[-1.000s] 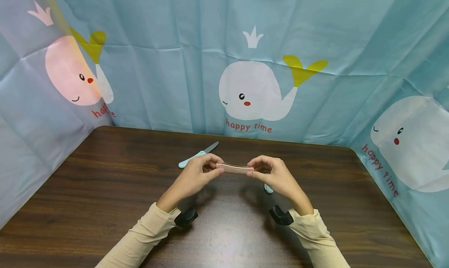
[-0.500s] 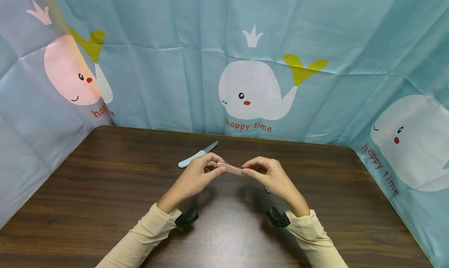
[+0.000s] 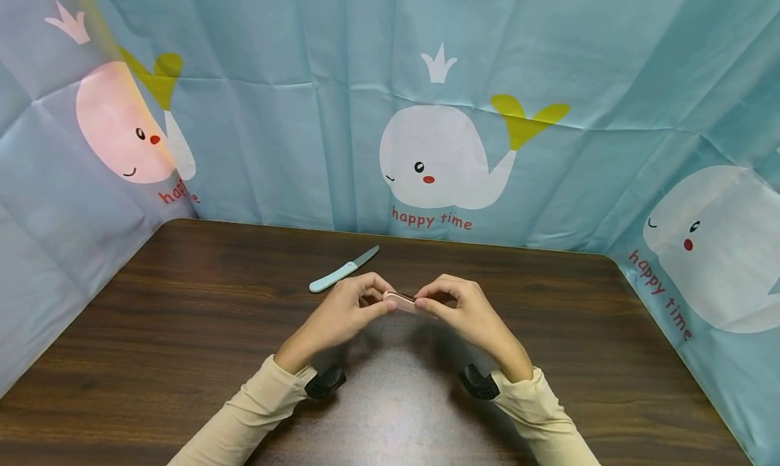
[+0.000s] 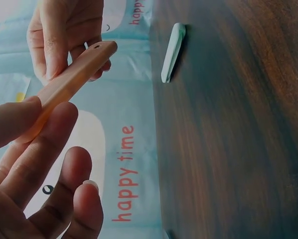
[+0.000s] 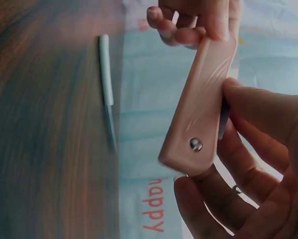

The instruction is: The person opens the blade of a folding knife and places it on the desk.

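A pink folding knife (image 3: pixel 402 302) is held up over the table between both hands. My left hand (image 3: pixel 347 315) pinches one end of it between thumb and fingers, as the left wrist view also shows. From the other side, my right hand (image 3: pixel 478 320) has thumb and fingertips along the knife's edge. There, the right wrist view shows a short stretch of dark blade (image 5: pixel 223 118) between thumb and fingers, beside the pink handle with a metal rivet (image 5: pixel 195 145). Most of the blade is hidden.
An opened light blue folding knife (image 3: pixel 334 277) lies behind my left hand on the dark wooden table (image 3: pixel 183 330). Farther right lies a folded light green-blue one (image 4: pixel 173 54), hidden from the head view. A whale-print curtain (image 3: pixel 274 147) hangs behind the table.
My right hand has slid left along the pink folding knife, closer to my left hand. Both hands have come slightly lower, and the knife now slopes down to the right.
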Demonstrator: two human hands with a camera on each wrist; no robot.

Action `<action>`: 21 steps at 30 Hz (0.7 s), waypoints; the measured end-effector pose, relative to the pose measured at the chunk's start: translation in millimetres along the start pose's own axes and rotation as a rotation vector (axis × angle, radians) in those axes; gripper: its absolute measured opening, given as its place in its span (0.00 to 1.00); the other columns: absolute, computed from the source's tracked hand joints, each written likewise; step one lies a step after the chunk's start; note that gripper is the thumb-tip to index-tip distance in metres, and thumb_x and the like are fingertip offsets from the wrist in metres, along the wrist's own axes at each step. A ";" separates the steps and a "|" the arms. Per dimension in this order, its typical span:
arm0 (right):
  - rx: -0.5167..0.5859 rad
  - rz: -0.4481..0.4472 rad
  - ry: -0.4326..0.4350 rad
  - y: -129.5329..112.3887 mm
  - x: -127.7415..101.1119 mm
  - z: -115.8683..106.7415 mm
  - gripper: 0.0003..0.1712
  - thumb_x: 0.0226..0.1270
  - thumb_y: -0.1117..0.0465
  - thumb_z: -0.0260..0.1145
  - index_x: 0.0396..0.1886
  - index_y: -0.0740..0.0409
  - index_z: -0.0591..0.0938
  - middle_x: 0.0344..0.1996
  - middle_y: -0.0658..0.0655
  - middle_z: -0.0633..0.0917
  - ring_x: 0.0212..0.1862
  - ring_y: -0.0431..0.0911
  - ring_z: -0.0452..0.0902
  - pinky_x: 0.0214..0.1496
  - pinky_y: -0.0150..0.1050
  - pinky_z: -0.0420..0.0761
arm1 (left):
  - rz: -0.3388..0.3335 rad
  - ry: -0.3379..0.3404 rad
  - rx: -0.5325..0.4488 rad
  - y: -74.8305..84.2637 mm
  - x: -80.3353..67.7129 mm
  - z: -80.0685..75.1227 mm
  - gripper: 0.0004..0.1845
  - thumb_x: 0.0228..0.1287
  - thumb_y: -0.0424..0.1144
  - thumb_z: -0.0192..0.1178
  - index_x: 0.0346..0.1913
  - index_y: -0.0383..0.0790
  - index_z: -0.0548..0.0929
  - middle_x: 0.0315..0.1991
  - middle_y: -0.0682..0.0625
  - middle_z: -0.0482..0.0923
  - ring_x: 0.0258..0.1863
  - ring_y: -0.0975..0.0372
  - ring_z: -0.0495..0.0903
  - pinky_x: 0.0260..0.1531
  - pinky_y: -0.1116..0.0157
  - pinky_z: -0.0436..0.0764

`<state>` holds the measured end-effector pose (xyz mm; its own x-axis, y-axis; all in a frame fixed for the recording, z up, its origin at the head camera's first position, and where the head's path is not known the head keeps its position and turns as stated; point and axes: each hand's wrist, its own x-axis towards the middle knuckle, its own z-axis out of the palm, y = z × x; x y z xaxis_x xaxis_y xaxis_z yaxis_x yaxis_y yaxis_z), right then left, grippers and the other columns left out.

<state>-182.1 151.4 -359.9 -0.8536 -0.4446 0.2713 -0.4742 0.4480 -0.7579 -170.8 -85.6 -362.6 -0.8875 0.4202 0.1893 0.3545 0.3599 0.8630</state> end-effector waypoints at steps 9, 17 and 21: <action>-0.023 -0.039 -0.012 0.2 -0.8 5.7 0.05 0.65 0.61 0.70 0.38 0.54 0.89 0.34 0.48 0.87 0.36 0.38 0.80 0.38 0.37 0.83 | -0.005 -0.035 0.025 0.3 -0.8 4.7 0.08 0.67 0.39 0.65 0.44 0.40 0.81 0.33 0.47 0.87 0.32 0.55 0.83 0.29 0.70 0.75; -0.079 -0.082 0.015 0.3 -0.5 11.3 0.03 0.68 0.63 0.66 0.37 0.56 0.85 0.34 0.49 0.85 0.37 0.36 0.76 0.42 0.32 0.78 | -0.003 -0.047 0.064 -0.1 -0.3 4.3 0.07 0.66 0.38 0.65 0.43 0.39 0.81 0.31 0.49 0.87 0.29 0.68 0.79 0.29 0.71 0.74; -0.091 -0.066 0.038 0.2 -0.1 12.4 0.02 0.70 0.63 0.64 0.38 0.56 0.83 0.34 0.49 0.83 0.38 0.37 0.75 0.43 0.32 0.76 | -0.008 -0.043 0.081 -0.3 0.2 3.1 0.07 0.66 0.38 0.65 0.43 0.40 0.81 0.32 0.51 0.87 0.30 0.69 0.79 0.30 0.71 0.73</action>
<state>-179.3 141.9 -367.5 -0.8266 -0.4468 0.3422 -0.5457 0.4878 -0.6814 -170.1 -83.1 -364.4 -0.8774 0.4520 0.1609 0.3718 0.4287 0.8234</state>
